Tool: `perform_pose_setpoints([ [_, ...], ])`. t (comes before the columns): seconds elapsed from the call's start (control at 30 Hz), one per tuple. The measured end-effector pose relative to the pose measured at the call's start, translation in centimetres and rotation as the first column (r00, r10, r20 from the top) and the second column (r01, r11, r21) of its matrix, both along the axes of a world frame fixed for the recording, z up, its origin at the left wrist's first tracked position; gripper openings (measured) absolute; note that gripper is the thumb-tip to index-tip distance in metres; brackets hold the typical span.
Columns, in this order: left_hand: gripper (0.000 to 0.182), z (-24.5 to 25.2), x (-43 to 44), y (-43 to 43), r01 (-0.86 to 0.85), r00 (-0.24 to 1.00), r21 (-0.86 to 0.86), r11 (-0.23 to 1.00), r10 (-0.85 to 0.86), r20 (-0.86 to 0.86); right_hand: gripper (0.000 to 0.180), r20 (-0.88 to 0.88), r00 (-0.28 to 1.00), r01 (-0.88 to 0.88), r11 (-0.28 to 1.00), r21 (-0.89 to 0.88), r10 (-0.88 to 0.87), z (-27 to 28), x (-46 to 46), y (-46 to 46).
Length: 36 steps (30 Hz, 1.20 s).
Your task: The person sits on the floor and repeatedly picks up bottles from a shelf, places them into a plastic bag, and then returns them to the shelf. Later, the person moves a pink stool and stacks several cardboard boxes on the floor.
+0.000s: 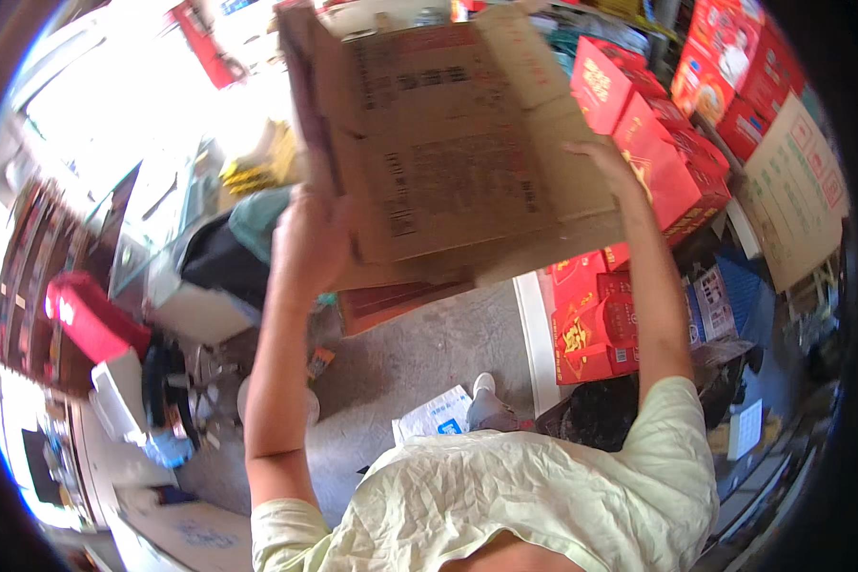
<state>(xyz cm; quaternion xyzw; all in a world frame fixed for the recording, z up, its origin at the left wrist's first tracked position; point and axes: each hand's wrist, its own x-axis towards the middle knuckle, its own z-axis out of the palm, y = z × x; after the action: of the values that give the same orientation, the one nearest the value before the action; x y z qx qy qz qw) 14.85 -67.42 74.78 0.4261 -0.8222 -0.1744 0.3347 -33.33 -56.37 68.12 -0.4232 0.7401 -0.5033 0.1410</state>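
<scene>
A large brown cardboard box (457, 143) with printed writing is held up in front of me at chest height or higher, its flaps spread. My left hand (313, 232) grips its left edge near the lower corner. On the opposite side, my right hand (604, 163) lies against the right flap, thumb pointing inward over the cardboard. A dark red flat panel (400, 299) shows below the box's near edge; whether it belongs to the box I cannot tell. Most of what lies behind the box is hidden.
Red gift boxes (590, 322) and red gift bags (658, 157) are stacked at the right. A printed carton panel (794, 193) leans beyond them. At left are a glass counter (164, 193) and a chair with red cloth (100, 322). A white bag (432, 413) lies on the floor.
</scene>
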Motion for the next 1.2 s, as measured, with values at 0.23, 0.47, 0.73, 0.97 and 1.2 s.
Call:
perform_pose_setpoints([
  [0.23,0.032,1.7,-7.4,-14.5,-0.042,0.990,0.055,0.998,0.034,0.138,0.044,0.536,0.835,-0.081,0.991,-0.109,0.128,-7.5,-3.1,-12.6],
  [0.47,0.034,1.1,-14.9,-28.0,-0.098,0.974,0.194,0.976,0.054,0.221,0.050,0.636,0.768,-0.087,0.996,0.002,0.066,-14.1,-8.3,-27.3],
  [0.73,0.034,-6.8,-20.6,-50.8,-0.191,0.934,0.209,0.959,0.112,0.340,0.043,0.609,0.793,-0.102,0.990,0.095,0.024,-16.0,-14.0,-45.8],
  [0.97,0.024,-9.5,-28.8,-66.2,-0.100,0.979,0.398,0.912,0.019,0.202,0.046,0.588,0.808,-0.069,0.997,0.024,0.041,-19.5,-21.0,-60.9],
  [1.2,0.030,-13.6,-32.5,-85.0,-0.083,0.997,0.497,0.864,0.067,0.049,0.038,0.679,0.734,-0.110,0.986,0.124,-0.003,-21.8,-26.6,-80.4],
])
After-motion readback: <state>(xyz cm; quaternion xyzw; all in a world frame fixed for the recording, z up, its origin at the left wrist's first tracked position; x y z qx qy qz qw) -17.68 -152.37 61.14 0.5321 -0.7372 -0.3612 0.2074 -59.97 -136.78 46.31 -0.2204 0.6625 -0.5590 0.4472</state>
